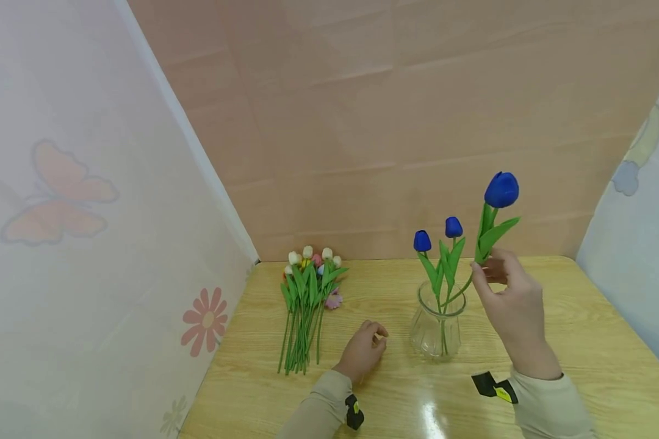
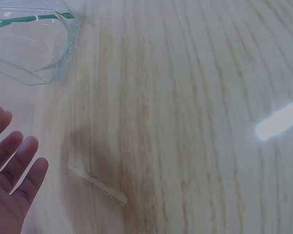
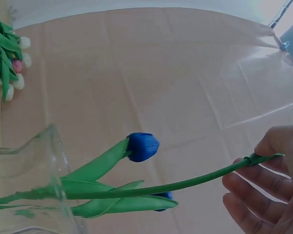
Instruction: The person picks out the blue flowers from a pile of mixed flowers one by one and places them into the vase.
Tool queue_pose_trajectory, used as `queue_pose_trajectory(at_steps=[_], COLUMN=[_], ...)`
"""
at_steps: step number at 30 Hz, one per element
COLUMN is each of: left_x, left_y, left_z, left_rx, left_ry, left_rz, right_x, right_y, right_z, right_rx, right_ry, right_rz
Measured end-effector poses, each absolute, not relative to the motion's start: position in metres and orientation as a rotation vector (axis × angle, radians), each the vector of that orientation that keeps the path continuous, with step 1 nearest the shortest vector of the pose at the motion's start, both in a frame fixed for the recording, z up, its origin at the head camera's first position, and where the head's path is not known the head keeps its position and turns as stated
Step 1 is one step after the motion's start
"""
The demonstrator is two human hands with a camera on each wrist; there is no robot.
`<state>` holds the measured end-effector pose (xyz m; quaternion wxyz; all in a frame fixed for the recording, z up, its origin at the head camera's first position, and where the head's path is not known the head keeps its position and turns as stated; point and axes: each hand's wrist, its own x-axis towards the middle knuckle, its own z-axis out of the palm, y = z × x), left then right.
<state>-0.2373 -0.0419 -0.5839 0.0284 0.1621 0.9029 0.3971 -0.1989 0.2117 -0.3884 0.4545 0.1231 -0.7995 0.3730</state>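
Observation:
Between thumb and fingers my right hand (image 1: pixel 513 299) pinches a blue tulip (image 1: pixel 501 190) by its stem, just under the leaves. The stem bends down into the mouth of a clear glass vase (image 1: pixel 436 332). Two more blue tulips (image 1: pixel 422 241) stand in the vase, their stems inside the glass. In the right wrist view, the pinched stem (image 3: pixel 185 184) runs from the vase to my fingertips. My left hand (image 1: pixel 362 350) rests over the table left of the vase, fingers loosely curved and holding nothing; the left wrist view shows its fingers (image 2: pixel 23 163) apart from the vase.
A bunch of artificial flowers (image 1: pixel 307 292), white, pink and other colours with green stems, lies on the wooden table (image 1: pixel 395 402) left of the left hand. A tan backdrop (image 1: pixel 384 122) rises behind the table, with printed curtains (image 1: pixel 88 274) at the sides.

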Motion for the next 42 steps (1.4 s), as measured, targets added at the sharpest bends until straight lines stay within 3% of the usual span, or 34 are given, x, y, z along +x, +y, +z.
queue_pose_trajectory(at_steps=[23, 42], left_x=[-0.237, -0.237], left_y=[-0.041, -0.043], left_z=[-0.585, -0.585], left_rx=[0.541, 0.527], left_ry=[2.797, 2.779], left_rz=[1.188, 1.208], right_x=[-0.218, -0.228], right_y=[0.225, 0.223], right_z=[-0.432, -0.443], right_rx=[-0.047, -0.097], right_ry=[-2.737, -2.891], right_rz=[0.881, 0.897])
